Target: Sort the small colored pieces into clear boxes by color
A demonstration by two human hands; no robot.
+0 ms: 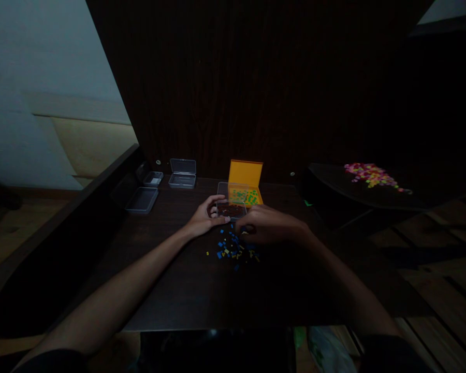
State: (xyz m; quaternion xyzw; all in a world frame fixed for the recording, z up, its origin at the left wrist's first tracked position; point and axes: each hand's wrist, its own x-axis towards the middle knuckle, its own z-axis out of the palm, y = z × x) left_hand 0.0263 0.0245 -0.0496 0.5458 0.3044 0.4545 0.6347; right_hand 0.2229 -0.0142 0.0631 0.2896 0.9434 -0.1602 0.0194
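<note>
My left hand (207,216) is wrapped around the left side of a clear plastic box (218,212), its thumb along the near edge. Inside the box are small dark reddish pieces (231,210), and its clear lid stands raised behind. At the box's near right corner is my right hand (256,225), fingers curled inward; whatever they pinch, if anything, is hidden. Just below it, a loose pile of small blue and yellow pieces (233,248) lies scattered on the dark tabletop (178,290). Directly behind the box, an orange case (246,173) stands open with small green pieces in it.
Further clear plastic boxes, an open-lidded one (182,180), a small one (154,178) and a shallow tray (142,200), sit at the back left. Many pink and yellow pieces (373,174) lie on a dark surface at right. A dark panel (217,93) rises behind the table.
</note>
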